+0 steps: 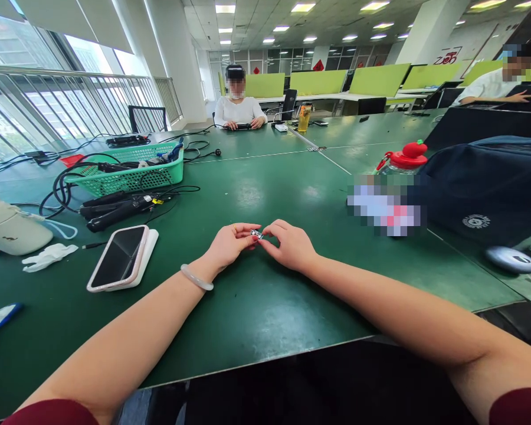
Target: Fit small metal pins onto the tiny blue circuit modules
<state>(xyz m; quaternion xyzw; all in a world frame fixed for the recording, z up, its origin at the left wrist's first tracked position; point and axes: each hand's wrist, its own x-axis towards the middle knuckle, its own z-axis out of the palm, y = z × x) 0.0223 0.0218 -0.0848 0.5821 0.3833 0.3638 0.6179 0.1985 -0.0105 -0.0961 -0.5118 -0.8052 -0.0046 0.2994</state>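
Observation:
Just above the green tabletop point(248, 313), my left hand point(228, 247) pinches a small silver-and-black object point(256, 234) between thumb and fingers. It is too small to tell its kind. From the other side, my right hand point(292, 245) meets the object's right end with thumb and forefinger curled together. Most of the piece is covered by fingertips. A pale bangle point(197, 277) circles my left wrist. Left of that hand lies a phone point(120, 257) on top of a white flat thing point(148, 254).
A green basket point(168, 172) with cables and black devices stands at left, beside a cream bottle point(13, 227) and tissue point(48, 257). On the right are a dark blue bag point(487, 189), a red-lidded bottle point(405, 159) and a mouse point(511, 260). A person point(239, 109) sits opposite.

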